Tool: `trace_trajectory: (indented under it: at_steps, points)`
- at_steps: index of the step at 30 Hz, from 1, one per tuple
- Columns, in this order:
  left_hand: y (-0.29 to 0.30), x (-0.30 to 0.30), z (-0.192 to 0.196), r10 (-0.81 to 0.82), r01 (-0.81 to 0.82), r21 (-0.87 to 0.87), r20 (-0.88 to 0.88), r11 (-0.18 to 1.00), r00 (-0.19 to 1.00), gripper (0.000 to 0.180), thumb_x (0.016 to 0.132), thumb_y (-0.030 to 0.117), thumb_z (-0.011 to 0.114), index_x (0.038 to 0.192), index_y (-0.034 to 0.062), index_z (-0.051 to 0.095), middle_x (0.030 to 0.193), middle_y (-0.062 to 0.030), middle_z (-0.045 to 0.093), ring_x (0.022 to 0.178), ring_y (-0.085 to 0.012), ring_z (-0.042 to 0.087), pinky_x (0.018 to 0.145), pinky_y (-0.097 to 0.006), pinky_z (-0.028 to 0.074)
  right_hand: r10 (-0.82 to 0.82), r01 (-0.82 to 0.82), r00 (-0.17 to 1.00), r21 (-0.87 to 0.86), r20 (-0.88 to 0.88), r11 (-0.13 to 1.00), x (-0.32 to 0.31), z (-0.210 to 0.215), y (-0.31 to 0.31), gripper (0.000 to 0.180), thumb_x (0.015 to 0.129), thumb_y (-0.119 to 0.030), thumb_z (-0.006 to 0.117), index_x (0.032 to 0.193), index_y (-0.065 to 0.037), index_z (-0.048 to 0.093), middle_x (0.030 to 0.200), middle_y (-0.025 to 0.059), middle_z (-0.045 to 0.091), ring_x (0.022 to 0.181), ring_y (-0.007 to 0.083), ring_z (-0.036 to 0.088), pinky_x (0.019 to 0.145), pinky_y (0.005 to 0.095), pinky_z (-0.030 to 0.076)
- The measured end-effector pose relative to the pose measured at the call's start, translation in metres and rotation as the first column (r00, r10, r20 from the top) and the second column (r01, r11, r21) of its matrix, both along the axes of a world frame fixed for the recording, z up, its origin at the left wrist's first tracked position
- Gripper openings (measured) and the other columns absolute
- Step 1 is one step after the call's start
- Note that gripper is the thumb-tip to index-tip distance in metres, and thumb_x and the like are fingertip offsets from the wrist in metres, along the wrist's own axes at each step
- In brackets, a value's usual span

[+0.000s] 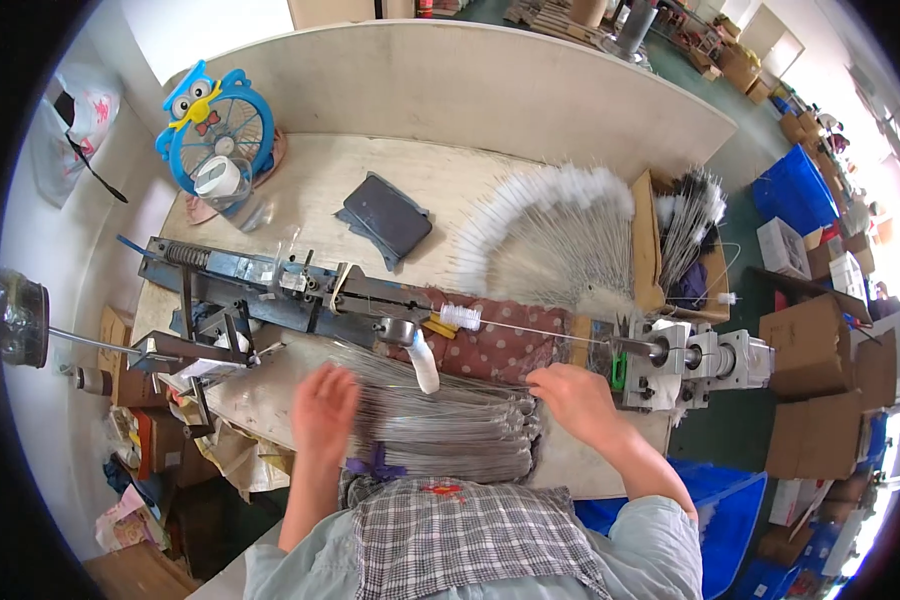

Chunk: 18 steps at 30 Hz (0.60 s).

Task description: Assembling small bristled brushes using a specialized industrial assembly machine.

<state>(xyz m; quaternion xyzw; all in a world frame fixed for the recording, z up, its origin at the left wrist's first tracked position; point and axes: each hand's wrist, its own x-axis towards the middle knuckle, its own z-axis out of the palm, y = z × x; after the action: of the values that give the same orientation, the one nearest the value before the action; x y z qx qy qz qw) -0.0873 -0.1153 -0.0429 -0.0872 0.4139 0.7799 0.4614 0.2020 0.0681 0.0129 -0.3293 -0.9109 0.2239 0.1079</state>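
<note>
My left hand (327, 405) is held up left of the wire bundle and the white-wrapped crank handle (423, 365). Its slightly blurred fingers are loosely apart, with nothing seen in them. My right hand (573, 395) is at the looped right ends of a thick bundle of metal wires (450, 430) lying in front of me. Its thumb and fingers are pinched together; what they hold is too small to make out. Beyond my hands a white bristle brush (460, 317) sits at the long metal jig (310, 295). Its thin wire stem stretches right to the motor spindle (660, 348).
Finished white brushes (560, 220) lie fanned at the back right, beside a cardboard box (650, 245) of more brushes. A dark phone-like slab (385, 215) and a blue cartoon fan (220, 135) stand farther back. Green-handled scissors (619, 368) are by the spindle. A blue bin (720, 515) is at lower right.
</note>
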Motion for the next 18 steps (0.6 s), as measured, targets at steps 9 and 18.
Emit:
trace_trajectory:
  at_steps: [9, 18]
  points:
    - [0.091, 0.088, 0.059, -0.385, 0.309, -0.295, -0.247, 0.904, 0.889, 0.017, 0.084, 0.014, 0.060, 0.097, 0.0067, 0.052, 0.083, -0.0057, 0.058, 0.078, -0.0163, 0.056, 0.071, -0.029, 0.042, 0.125, -0.132, 0.991, 0.150, 0.053, 0.980, -0.003, -0.002, -0.007, 0.023, 0.071, -0.003, 0.058, 0.093, -0.006, 0.055, 0.085, 0.0106, 0.053, 0.075, 0.0280, 0.061, 0.062, 0.0387, 0.050]
    - [0.052, 0.011, 0.128, -0.538, 0.456, 0.332, 0.219, 0.826, 0.814, 0.045, 0.094, 0.044, 0.043, 0.091, 0.0031, 0.060, 0.061, -0.0052, 0.054, 0.040, -0.0127, 0.042, 0.045, -0.026, 0.038, 0.087, -0.154, 0.970, 0.300, 0.226, 0.941, 0.000, 0.052, 0.007, 0.024, 0.069, -0.002, 0.056, 0.092, -0.003, 0.052, 0.083, 0.0114, 0.052, 0.080, 0.0296, 0.057, 0.069, 0.0374, 0.048]
